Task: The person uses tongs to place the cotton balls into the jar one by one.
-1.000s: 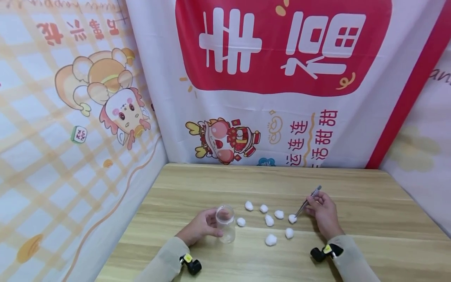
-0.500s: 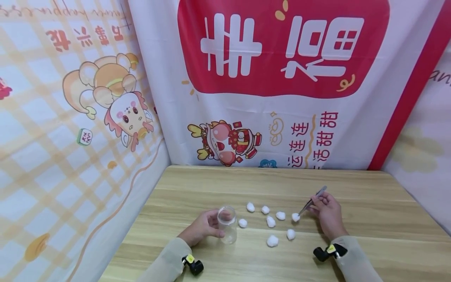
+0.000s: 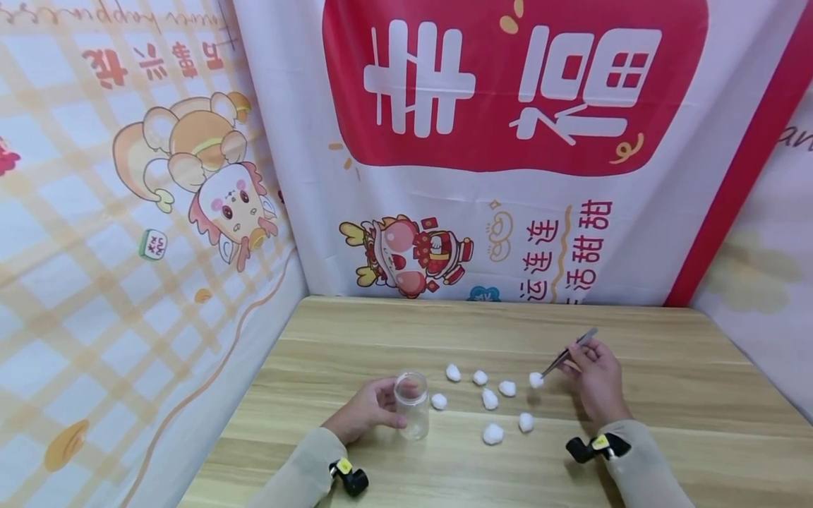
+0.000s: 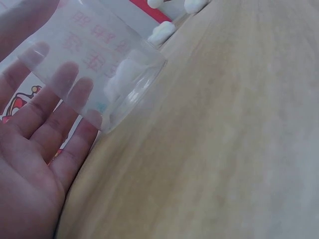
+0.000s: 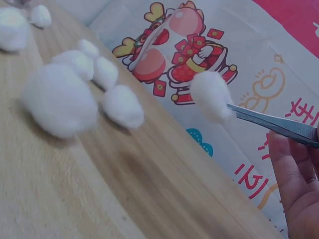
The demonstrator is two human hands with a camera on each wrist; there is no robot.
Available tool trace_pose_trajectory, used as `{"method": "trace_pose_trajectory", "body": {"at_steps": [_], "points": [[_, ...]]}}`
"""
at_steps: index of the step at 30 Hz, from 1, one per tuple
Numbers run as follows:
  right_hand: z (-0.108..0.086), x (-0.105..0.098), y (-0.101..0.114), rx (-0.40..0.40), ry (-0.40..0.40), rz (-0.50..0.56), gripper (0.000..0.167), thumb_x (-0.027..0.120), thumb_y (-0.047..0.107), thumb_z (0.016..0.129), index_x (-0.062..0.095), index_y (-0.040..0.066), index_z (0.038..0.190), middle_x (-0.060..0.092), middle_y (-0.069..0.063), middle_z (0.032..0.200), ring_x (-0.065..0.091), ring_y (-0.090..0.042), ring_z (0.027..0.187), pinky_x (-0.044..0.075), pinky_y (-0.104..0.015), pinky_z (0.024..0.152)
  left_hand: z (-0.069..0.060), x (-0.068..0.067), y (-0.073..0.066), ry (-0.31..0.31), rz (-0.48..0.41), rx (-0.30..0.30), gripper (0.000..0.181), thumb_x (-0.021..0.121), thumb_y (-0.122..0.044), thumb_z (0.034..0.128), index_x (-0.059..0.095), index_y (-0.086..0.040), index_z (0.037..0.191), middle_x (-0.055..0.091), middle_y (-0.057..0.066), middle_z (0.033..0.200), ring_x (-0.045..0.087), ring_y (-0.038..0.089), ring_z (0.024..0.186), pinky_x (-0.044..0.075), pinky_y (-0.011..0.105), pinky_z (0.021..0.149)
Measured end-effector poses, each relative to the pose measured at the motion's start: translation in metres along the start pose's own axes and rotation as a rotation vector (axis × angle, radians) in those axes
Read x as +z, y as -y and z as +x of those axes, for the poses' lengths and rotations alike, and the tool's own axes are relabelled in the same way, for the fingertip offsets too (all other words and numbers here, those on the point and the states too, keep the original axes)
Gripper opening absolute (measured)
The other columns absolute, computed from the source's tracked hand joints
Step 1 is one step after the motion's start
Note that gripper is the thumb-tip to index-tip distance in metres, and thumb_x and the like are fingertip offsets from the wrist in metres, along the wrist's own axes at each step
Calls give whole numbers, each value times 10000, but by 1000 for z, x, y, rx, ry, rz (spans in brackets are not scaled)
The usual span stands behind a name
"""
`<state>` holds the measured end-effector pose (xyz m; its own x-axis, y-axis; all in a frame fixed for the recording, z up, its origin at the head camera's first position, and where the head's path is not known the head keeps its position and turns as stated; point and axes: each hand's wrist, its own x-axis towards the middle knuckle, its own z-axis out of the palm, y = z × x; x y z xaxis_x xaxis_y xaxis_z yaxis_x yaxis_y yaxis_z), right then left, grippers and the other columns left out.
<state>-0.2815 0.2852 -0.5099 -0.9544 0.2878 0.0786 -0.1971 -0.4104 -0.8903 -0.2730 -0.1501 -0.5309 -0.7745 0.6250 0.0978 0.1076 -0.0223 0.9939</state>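
Note:
My right hand (image 3: 597,377) pinches a pair of metal tweezers (image 3: 574,347). Their tips grip a white cotton ball (image 5: 212,96), which hangs above the table in the right wrist view. Fingers and thumb of my left hand (image 3: 370,409) curl round a clear, open-topped jar (image 3: 414,416) that stands upright on the table. Through the jar wall, in the left wrist view, white shows; I cannot tell whether it lies inside or behind. Several more cotton balls (image 3: 489,399) lie spread on the wood between the two hands, one of them (image 3: 439,401) just right of the jar.
The wooden table (image 3: 381,331) runs back to a printed cloth wall (image 3: 406,190) in red and white. Another patterned cloth (image 3: 159,282) closes the left side. Each wrist wears a small black camera (image 3: 351,480).
The tweezers' cotton ball has risen off the table, as my right hand moved up and slightly right. My left hand keeps the jar in about the same place.

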Motion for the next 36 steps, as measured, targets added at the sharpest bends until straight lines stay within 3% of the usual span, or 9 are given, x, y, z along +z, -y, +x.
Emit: {"method": "trace_pose_trajectory", "body": {"at_steps": [9,36], "points": [[0,8,9,-36,25,103,112,602,8,938,532,27,1023,615,-31,862,659,-164,820,573,-373,780,1,0,0,-6,-4,1,621,777,49,745,558,-30,1320,562,108,1353,512,267,1249,419,339,1032],[0,39,18,-42,42,202,110,586,-3,943,523,14,1032,629,-53,864,660,-167,801,585,-342,738,-1,1,-4,-6,-11,-31,603,763,49,775,556,-47,1332,549,103,1370,511,263,1249,421,345,1032]]}}
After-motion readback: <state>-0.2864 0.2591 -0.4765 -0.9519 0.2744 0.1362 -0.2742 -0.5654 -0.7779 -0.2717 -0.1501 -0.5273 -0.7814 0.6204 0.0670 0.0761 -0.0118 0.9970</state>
